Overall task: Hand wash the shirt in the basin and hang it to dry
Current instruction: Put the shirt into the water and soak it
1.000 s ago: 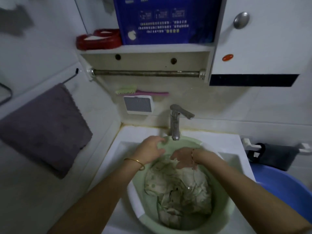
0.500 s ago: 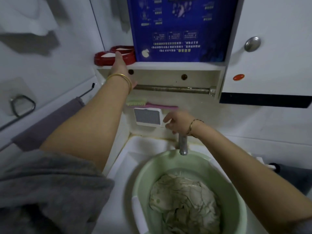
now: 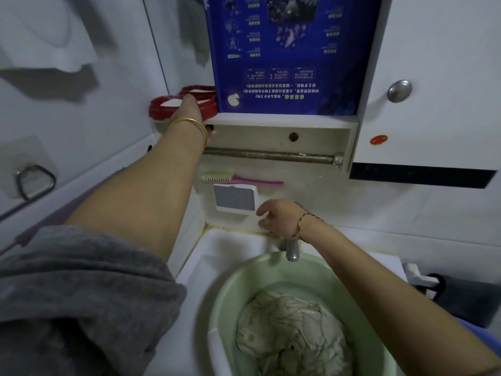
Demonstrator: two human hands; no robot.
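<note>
The pale patterned shirt [image 3: 292, 335] lies crumpled and wet in the light green basin [image 3: 225, 294], which stands in the white sink [image 3: 217, 245] under the metal tap [image 3: 291, 249]. My left hand [image 3: 189, 108] is stretched up to the shelf and lies over the red soap dish [image 3: 160, 108]; its fingers are hidden behind the back of the hand. My right hand [image 3: 279, 215] sits on top of the tap with its fingers curled over the handle, which it hides. Neither hand touches the shirt.
A pink and green brush [image 3: 241, 177] and a white grille box [image 3: 234, 198] sit on the wall behind the sink, under a metal rail [image 3: 271, 156]. A blue box [image 3: 292, 50] stands on the shelf. Right: cabinet door [image 3: 433, 77], blue bucket [image 3: 490, 332]. Left: wall hook [image 3: 35, 180].
Both hands have left the shirt in the basin. The left went up to the red dish on the shelf, the right onto the tap. My view tilted upward and closer.
</note>
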